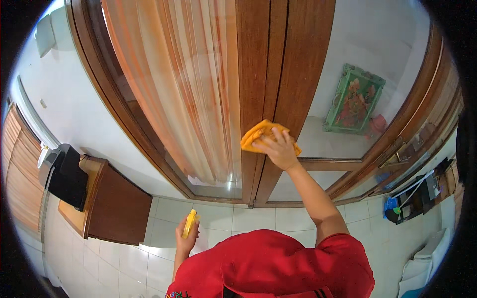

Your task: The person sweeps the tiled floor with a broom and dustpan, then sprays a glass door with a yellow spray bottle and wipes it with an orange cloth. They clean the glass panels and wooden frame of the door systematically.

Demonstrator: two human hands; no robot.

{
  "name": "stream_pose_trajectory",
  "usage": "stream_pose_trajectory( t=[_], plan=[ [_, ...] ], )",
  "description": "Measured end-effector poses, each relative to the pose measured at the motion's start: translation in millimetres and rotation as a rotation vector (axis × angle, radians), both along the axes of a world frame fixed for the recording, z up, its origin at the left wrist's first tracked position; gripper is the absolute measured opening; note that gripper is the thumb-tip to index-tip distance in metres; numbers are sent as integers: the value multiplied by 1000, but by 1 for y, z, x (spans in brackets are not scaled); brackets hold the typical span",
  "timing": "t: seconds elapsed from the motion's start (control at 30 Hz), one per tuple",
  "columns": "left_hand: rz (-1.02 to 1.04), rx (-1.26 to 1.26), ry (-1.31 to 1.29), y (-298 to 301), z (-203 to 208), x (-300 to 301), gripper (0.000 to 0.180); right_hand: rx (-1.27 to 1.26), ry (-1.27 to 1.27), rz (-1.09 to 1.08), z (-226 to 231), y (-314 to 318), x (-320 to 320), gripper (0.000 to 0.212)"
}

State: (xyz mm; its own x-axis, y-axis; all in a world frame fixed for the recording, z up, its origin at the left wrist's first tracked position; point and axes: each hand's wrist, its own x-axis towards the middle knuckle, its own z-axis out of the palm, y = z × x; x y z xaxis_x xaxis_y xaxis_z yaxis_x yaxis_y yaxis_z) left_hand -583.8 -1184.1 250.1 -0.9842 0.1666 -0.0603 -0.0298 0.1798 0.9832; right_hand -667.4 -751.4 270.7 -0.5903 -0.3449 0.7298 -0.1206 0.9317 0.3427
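Observation:
My right hand (279, 149) presses a folded orange cloth (259, 133) flat against the brown wooden post of a door (298, 64), fingers spread over the fabric. My right arm reaches forward and up to it. Lower and to the left, my left hand (186, 238) grips a spray bottle by its neck. The bottle's yellow spray head (189, 223) points forward; its body is mostly hidden by my hand and sleeve. Left of the post, a glass pane (211, 189) shows a sheer orange and cream curtain (174, 79) behind it.
To the left stands a brown wooden cabinet (121, 206) with a black boxy device (64, 176) on top. A green-framed picture (355, 99) shows through the right pane. Pale tiles (134, 263) cover the floor. Household items, one a blue container (391, 206), stand at the right.

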Motion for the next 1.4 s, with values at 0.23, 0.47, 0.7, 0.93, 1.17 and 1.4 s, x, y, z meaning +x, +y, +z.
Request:
stream_pose_trajectory(
  t=[0.23,0.47,0.7,0.93,1.17,1.4],
  plan=[
    [13,-58,-25,2,7,0,38,-323,381,-97,120,-26,-18,42],
    [9,-21,-40,14,5,0,38,-122,3,50,-10,-27,-7,45],
    [56,-60,-67,9,0,5,38,45,-301,101,-68,11,21,44],
    [45,-122,-76,26,-3,2,36,-84,140,-46,20,-4,10,44],
    [65,-64,-86,41,2,4,35,265,-457,188,-54,22,22,43],
    [175,-76,-98,35,-25,17,32,76,-203,162,20,2,13,36]
  ],
)
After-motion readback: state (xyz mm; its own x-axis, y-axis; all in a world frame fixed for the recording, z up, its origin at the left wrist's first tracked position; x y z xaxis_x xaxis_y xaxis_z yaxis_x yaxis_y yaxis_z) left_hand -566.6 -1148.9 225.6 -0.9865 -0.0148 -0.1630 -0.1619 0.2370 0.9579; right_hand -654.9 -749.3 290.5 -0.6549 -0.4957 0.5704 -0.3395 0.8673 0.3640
